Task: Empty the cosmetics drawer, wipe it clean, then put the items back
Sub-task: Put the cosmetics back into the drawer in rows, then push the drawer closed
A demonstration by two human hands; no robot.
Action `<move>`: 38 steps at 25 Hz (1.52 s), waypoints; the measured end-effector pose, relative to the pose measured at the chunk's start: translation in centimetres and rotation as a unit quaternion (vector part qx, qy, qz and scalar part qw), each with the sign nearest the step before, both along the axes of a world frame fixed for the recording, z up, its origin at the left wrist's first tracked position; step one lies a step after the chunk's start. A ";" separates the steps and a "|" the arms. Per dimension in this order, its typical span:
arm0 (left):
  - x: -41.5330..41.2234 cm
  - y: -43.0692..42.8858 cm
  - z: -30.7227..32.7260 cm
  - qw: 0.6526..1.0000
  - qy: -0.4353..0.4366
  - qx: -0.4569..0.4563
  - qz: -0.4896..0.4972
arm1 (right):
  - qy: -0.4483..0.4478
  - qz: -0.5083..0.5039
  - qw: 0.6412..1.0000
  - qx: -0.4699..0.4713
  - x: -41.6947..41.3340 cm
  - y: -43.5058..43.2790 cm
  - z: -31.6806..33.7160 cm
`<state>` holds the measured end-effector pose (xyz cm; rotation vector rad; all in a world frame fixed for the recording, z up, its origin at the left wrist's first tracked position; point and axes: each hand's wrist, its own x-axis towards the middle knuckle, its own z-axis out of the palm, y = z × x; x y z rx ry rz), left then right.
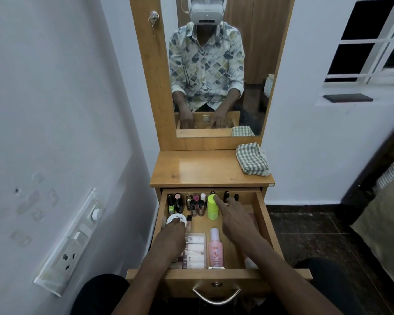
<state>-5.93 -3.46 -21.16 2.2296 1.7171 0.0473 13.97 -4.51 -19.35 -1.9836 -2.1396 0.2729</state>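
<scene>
drawer (263,226) pulled fully out of the dresser toward you, full of cosmetics, nothing lifted out yet by the look of it, so you're at the emptying step. dresser top (198,169) above it is bare wood except the checked cloth (252,159) folded at its right rear corner, well apart from both hands; judging by the task that's your wipe for later.

your right hand (238,220) is inside the drawer, index finger stretched forward and touching the cap of the green bottle (212,206); other fingers curled loose, holding nothing. green bottle stands upright, long axis vertical, cap up, mid-rear of the drawer, just ahead and left of your right hand. right hand is clearly the nearer one, so likely a wrap from the side and a straight lift.

your left hand (172,238) is palm down at the front left, fingertips resting on the white round compact (176,220), which lies flat. grip not closed on it, just touching.

pink bottle (215,248) lies flat between your forearms, long axis front to back, cap pointing away from you. clear box of small tubes (195,252) just left of it, partly under your left wrist.

row of small bottles and lipsticks (187,202) standing upright along the back wall, close together; could topple if you brush them.
</scene>
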 end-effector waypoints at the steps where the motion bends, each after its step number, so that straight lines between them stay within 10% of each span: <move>1: 0.0 -0.1 0.2 1.000 -0.002 -0.002 0.002 | 0.012 -0.006 1.000 0.004 0.0 -0.1 -0.2; 18: 1.4 -5.6 5.7 0.962 -0.260 -0.046 -0.076 | 0.268 0.109 0.957 -0.027 0.8 -7.5 4.0; 25: -0.6 -8.1 4.8 0.972 -0.194 -0.090 -0.101 | 0.103 0.195 0.975 0.023 1.0 -12.2 2.1; 38: 1.6 -8.2 2.7 0.963 -0.267 0.033 0.013 | 0.025 0.036 0.977 0.210 -1.6 -11.5 -0.9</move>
